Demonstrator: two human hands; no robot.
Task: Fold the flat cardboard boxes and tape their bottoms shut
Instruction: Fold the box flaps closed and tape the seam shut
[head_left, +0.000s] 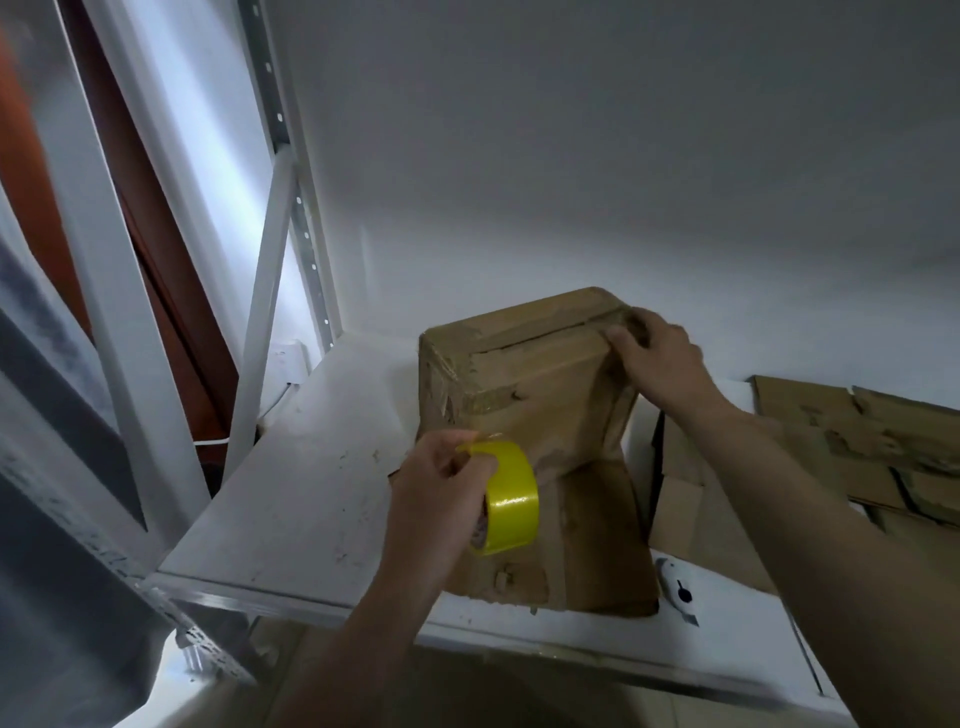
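Observation:
A brown cardboard box (524, 384) stands on the white shelf board (311, 457) with its taped bottom flaps facing up. My right hand (657, 358) presses on the far right edge of those flaps. My left hand (441, 488) grips a roll of yellow tape (509, 496) against the box's near side, low on the left. A loose flap of the box lies flat on the shelf below the roll.
Flat cardboard sheets (852, 447) are stacked at the right of the shelf. A white utility knife (675, 590) lies near the front edge. White metal rack posts (270, 291) rise at the left, and a white wall stands behind.

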